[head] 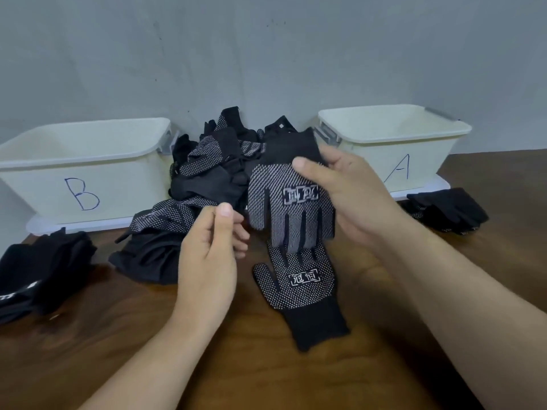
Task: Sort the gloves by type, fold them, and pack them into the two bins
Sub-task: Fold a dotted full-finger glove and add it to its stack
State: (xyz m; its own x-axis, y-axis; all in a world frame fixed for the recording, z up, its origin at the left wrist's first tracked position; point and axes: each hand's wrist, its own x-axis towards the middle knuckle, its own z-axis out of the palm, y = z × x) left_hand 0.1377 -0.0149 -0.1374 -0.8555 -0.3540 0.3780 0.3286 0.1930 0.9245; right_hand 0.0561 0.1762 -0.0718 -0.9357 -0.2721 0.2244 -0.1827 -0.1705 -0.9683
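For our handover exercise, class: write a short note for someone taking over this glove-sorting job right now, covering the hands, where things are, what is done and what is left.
Hands: the right hand grips a dotted glove near its cuff, fingers hanging down. The left hand is beside it, loosely curled, holding nothing visible.
Things: a second glove lies flat on the table below. The unsorted pile sits between bin B and bin A. A left stack and a right stack lie in front of the bins.
Done: some gloves are stacked; none show inside either bin.
Left: sort the pile, fold, pack both bins.
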